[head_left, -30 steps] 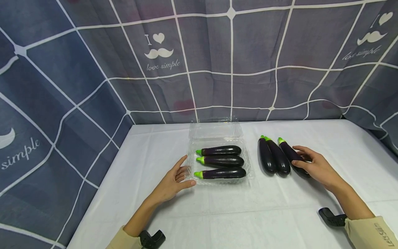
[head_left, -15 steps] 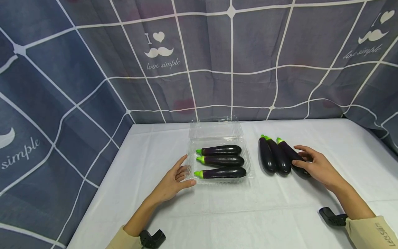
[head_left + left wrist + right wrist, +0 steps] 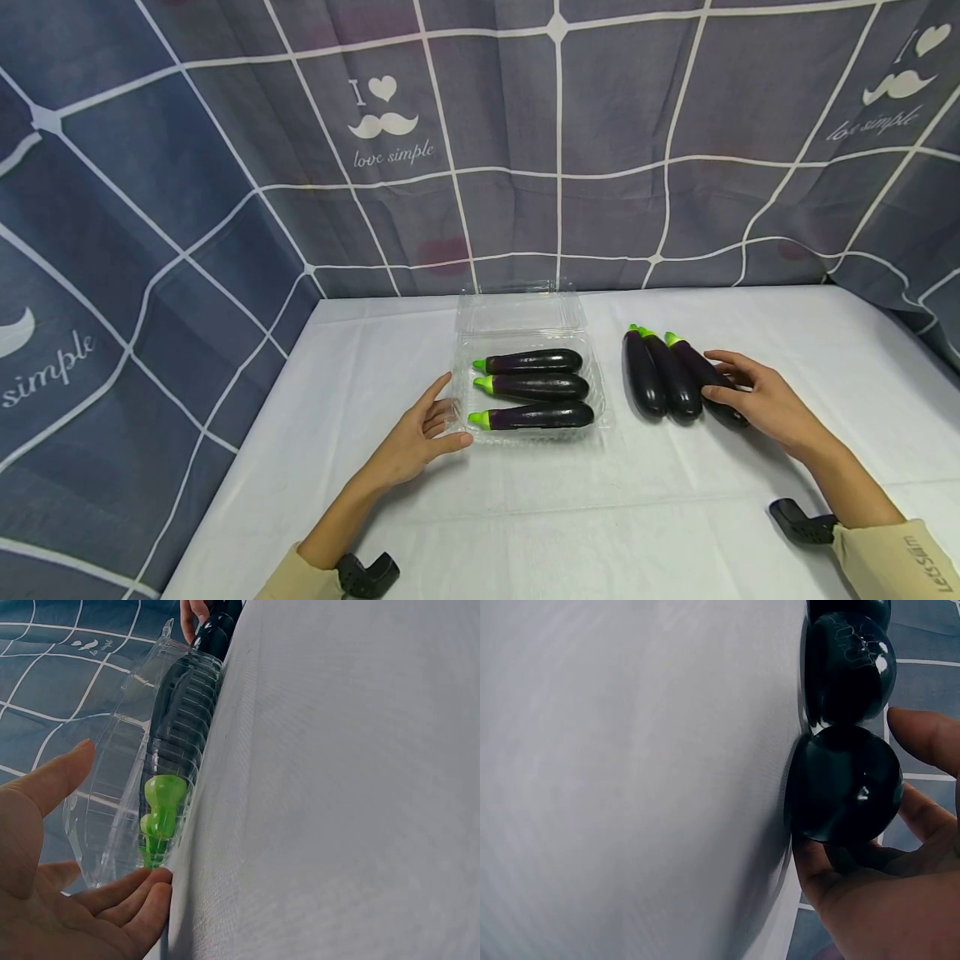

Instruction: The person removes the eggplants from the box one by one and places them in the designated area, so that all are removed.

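Cupping one loose eggplant [image 3: 694, 365] with your right grip [image 3: 768, 406].
Its fingers curl round it, at three o'clock from the clear box [image 3: 525, 340], beside two more eggplants [image 3: 670, 379]. Your left grip [image 3: 416, 435] spreads wide at the box's nine o'clock side; three packed eggplants [image 3: 536, 387] lie inside.

Clear box [image 3: 525, 438] on white cloth [image 3: 540, 533], lid [image 3: 519, 317] tipped back. Three eggplants [image 3: 534, 387] lie sideways in box, green tips left. Left hand [image 3: 414, 443] touches box's left side. Right of box, three more eggplants [image 3: 671, 379], side by side, green tips pointing back. Right hand [image 3: 765, 404] holds fat end of right eggplant [image 3: 696, 367]. Tan sleeves [image 3: 892, 554]. Gray curtain [image 3: 502, 108] behind, white lines all over.
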The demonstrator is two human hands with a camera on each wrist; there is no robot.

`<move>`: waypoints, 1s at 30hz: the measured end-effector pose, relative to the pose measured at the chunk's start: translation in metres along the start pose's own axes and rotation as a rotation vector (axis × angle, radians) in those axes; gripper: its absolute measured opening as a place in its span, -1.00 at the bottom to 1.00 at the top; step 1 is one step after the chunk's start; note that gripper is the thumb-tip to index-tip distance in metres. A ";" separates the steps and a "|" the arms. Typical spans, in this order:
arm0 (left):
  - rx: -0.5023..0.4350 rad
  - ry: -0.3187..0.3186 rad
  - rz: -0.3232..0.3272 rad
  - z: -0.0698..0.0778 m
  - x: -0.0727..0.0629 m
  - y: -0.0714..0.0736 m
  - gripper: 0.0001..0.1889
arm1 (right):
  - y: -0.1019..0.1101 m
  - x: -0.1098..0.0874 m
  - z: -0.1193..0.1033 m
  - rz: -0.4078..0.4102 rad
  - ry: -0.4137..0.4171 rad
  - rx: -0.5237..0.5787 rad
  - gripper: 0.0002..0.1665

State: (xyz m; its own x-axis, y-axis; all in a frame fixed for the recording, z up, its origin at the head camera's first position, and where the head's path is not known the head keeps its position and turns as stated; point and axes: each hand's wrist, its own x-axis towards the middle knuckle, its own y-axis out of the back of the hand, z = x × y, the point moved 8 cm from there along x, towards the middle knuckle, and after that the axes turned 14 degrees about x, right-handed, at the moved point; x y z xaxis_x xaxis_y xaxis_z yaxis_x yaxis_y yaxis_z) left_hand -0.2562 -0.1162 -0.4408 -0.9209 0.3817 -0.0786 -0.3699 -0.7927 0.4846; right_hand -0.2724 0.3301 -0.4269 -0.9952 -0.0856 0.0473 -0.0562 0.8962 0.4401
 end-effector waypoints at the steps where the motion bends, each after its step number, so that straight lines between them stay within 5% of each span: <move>1: -0.001 -0.002 0.000 0.000 0.000 0.000 0.03 | 0.000 0.000 0.000 0.003 0.003 -0.002 -0.27; 30: -0.002 0.008 0.001 -0.001 0.000 0.000 0.03 | 0.000 -0.001 0.000 0.005 -0.011 0.012 -0.27</move>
State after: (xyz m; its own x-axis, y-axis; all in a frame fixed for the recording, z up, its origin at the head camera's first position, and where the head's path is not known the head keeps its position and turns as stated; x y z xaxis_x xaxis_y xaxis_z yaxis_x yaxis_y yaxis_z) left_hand -0.2563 -0.1167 -0.4418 -0.9223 0.3770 -0.0846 -0.3689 -0.7942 0.4829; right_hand -0.2713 0.3297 -0.4267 -0.9963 -0.0764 0.0399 -0.0519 0.9017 0.4293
